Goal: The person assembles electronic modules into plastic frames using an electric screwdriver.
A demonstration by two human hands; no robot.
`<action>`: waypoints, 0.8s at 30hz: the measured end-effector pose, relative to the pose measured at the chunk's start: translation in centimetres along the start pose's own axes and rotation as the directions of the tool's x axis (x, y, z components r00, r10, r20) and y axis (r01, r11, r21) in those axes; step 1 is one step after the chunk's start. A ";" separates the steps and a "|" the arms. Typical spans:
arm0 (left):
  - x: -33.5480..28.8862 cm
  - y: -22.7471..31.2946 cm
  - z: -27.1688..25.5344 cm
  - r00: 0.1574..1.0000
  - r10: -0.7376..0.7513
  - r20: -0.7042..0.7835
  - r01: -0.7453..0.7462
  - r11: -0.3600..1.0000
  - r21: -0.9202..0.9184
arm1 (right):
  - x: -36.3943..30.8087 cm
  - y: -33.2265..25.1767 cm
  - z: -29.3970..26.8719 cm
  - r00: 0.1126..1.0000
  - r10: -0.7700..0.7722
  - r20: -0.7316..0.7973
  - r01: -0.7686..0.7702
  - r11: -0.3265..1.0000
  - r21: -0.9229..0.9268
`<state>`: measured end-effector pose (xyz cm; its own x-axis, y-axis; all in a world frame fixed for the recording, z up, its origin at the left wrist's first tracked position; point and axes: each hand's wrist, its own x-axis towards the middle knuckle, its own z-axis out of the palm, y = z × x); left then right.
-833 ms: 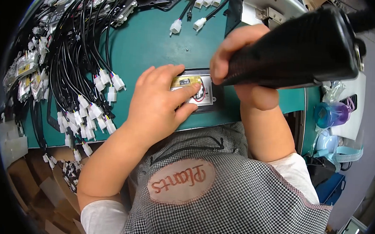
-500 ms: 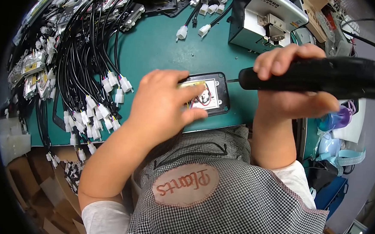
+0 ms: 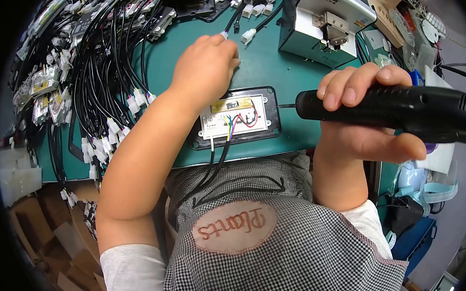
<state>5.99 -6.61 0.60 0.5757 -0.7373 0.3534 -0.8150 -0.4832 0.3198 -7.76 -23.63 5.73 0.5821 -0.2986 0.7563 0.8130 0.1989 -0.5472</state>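
Observation:
My right hand (image 3: 361,100) is wrapped round a black corded electric screwdriver (image 3: 400,110), held level above the mat. Its thin bit points left, toward the right end of a black plastic housing (image 3: 272,113). Inside the housing lies a white circuit board (image 3: 248,120) with a yellow-wrapped part and thin coloured wires. Two cables, one black and one with a white end, run off its near edge. Just beyond the housing, my left hand (image 3: 208,64) rests on the green mat, fingers curled together and fingertips down. Whatever they pinch is hidden.
Bundled black cables with white connectors (image 3: 105,143) and stacked boards crowd the left. A grey-white box-shaped machine (image 3: 325,31) stands at the back right. Loose connectors (image 3: 249,36) lie beyond my left hand. Cardboard boxes (image 3: 31,218) are on the floor at lower left.
My left hand has come off the housing and moved away from me onto the mat, uncovering the board. The screwdriver stays in my right hand, slightly lower in the view.

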 end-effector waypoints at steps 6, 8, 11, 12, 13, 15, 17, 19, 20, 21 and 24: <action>-2.5 4.7 -4.3 0.884 -0.316 0.343 0.417 0.205 -0.885 | 0.5 -2.6 1.8 0.998 -0.036 -0.050 0.041 0.994 0.101; -3.9 5.7 -4.6 0.882 -0.279 0.380 0.379 -0.062 -0.923 | 0.8 -2.9 2.3 0.996 -0.034 -0.084 0.045 0.989 0.140; -5.8 7.0 -3.9 0.861 -0.331 0.386 0.353 -0.157 -0.922 | 1.0 -3.0 3.4 0.995 0.022 -0.094 -0.003 0.980 0.199; -6.1 7.4 -3.9 0.860 -0.328 0.391 0.357 -0.161 -0.920 | 0.9 -3.0 3.6 0.995 0.025 -0.098 -0.006 0.981 0.195; -6.4 7.9 -4.1 0.853 -0.315 0.415 0.381 -0.167 -0.909 | 0.8 -2.9 3.8 0.993 0.041 -0.110 -0.018 0.978 0.209; -6.8 8.7 -4.3 0.840 -0.309 0.446 0.404 -0.190 -0.895 | 0.6 -3.1 4.1 0.986 0.088 -0.139 -0.055 0.972 0.229; -7.1 8.9 -4.1 0.848 -0.288 0.446 0.406 -0.188 -0.894 | 0.5 -3.1 4.0 0.988 0.091 -0.128 -0.060 0.972 0.227; -7.2 8.9 -4.0 0.854 -0.269 0.445 0.407 -0.187 -0.894 | 0.3 -3.2 3.9 0.989 0.097 -0.116 -0.068 0.971 0.228; -7.2 8.8 -4.0 0.840 -0.299 0.452 0.416 -0.178 -0.892 | 0.3 -3.3 3.9 0.987 0.087 -0.131 -0.055 0.971 0.233; -7.3 8.8 -4.0 0.823 -0.333 0.459 0.427 -0.169 -0.888 | 0.1 -3.5 3.9 0.986 0.081 -0.147 -0.044 0.970 0.241; -7.5 9.3 -4.0 0.829 -0.348 0.438 0.420 -0.129 -0.898 | 0.2 -3.9 4.0 0.977 0.114 -0.179 -0.071 0.971 0.227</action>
<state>-5.61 -3.70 4.40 0.7327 -0.6495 -0.2034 0.4057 0.1769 0.8967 -10.79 -20.73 9.47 0.6588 -0.4364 0.6128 0.7512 0.4266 -0.5038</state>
